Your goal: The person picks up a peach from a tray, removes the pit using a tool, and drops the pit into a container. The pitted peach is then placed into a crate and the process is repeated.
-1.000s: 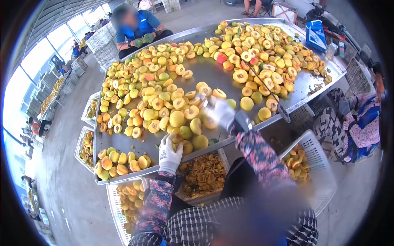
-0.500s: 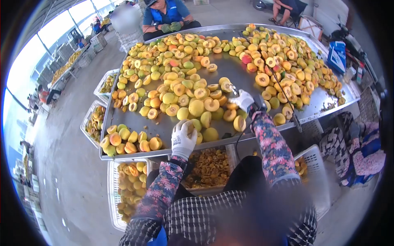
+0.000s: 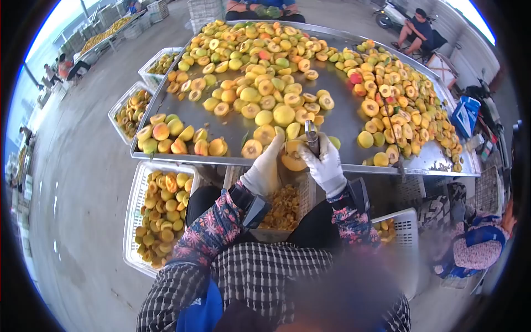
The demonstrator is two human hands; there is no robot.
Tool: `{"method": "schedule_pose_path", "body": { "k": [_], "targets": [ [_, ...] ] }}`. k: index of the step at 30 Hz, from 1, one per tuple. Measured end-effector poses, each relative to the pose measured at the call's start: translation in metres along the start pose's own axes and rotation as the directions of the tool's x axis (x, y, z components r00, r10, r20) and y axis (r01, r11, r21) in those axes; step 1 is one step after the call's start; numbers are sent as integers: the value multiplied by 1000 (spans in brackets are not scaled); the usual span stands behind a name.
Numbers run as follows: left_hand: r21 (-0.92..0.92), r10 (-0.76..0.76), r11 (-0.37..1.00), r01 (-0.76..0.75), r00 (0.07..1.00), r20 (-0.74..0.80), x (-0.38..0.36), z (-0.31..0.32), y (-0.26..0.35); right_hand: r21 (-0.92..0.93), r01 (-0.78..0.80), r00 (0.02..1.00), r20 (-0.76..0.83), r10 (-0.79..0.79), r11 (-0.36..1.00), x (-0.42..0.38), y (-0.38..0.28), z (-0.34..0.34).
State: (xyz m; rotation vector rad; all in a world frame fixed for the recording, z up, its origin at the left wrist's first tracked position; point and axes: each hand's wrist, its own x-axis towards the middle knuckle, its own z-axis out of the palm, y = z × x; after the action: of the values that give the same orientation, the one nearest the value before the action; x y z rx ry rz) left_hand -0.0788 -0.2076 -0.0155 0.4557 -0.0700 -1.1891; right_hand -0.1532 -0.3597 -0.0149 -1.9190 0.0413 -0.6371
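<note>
Both hands wear pale gloves and meet at the near edge of a metal table [image 3: 232, 131]. A halved yellow fruit [image 3: 293, 156] lies between them; my left hand [image 3: 266, 166] is against its left side, fingers closed round it. My right hand [image 3: 325, 164] grips a small metal tool [image 3: 312, 137], its tip pointing up, with the fingers also touching the fruit's right side. Behind the hands lies a heap of cut yellow fruit [image 3: 264, 103].
White baskets of fruit stand at the left [image 3: 130, 191] and right [image 3: 408, 229]. Below my hands is a crate of brown scraps [image 3: 279, 213]. A second fruit heap [image 3: 409, 105] covers the table's right. Other people sit across [image 3: 271, 10] and at the right [image 3: 478, 249].
The view has shifted. My left hand has taken hold of a fruit near the table edge, and my right hand has come left and nearer with the tool, beside the left.
</note>
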Motion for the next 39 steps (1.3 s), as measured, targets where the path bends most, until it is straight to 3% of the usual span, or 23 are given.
{"method": "schedule_pose_path", "body": {
  "k": [3,4,7,8,11,14,15,17,18,19,21,22,23,24,25,26,29,33,39],
  "targets": [
    [156,129,982,-105,981,-147,-21,-5,-4,37,-80,994,-69,82,996,-10,-17,3],
    [164,79,986,-39,966,-246,-26,-3,-2,-48,-53,997,-56,51,997,-13,-24,3],
    [298,176,947,-118,968,-178,-25,-19,-13,-329,164,980,164,-115,930,-12,-46,8],
    [332,215,930,-156,966,-147,-28,-13,-15,-290,184,973,191,-132,939,-13,-44,14],
    [157,161,976,-148,984,-70,-34,-15,-14,-344,199,975,168,-148,918,-20,-41,25],
    [215,161,966,-141,984,-81,-46,-15,-14,-351,264,962,162,-220,898,-33,-31,25],
    [235,158,963,-135,984,-86,-49,-16,-16,-208,182,979,132,-157,961,-37,-23,28],
    [68,149,988,-140,974,-168,-42,-27,-25,107,10,996,88,-19,994,-42,-8,37],
    [28,178,984,-176,959,-219,-38,-33,-27,431,-332,942,198,271,839,-45,-20,31],
    [-8,208,976,-218,940,-272,-36,-38,-27,594,-413,910,283,302,690,-52,-26,22],
    [64,275,961,-268,915,-295,-40,-35,-24,558,-499,866,354,354,663,-63,-38,10],
    [84,259,966,-245,912,-318,-42,-29,-21,446,-482,868,357,344,754,-67,-24,8],
    [102,242,970,-220,908,-342,-43,-24,-19,330,-334,930,270,251,883,-67,-20,12],
    [-1,246,967,-256,930,-275,-36,-28,-19,189,-180,970,196,143,965,-69,-17,15],
    [18,264,963,-269,928,-263,-38,-26,-20,30,-27,991,135,23,999,-71,-16,16],
    [36,281,959,-282,927,-249,-39,-23,-22,-101,-169,960,208,187,980,-73,-27,9],
    [68,319,948,-312,924,-210,-35,-23,-26,-316,66,989,149,-19,946,-76,-28,18],
    [146,360,932,-332,890,-278,-24,-38,-33,-400,65,989,146,-6,914,-81,-21,32],
    [426,544,802,-419,807,-230,-31,-29,-37,-453,63,979,203,34,889,-81,-15,40]
  ]
}}
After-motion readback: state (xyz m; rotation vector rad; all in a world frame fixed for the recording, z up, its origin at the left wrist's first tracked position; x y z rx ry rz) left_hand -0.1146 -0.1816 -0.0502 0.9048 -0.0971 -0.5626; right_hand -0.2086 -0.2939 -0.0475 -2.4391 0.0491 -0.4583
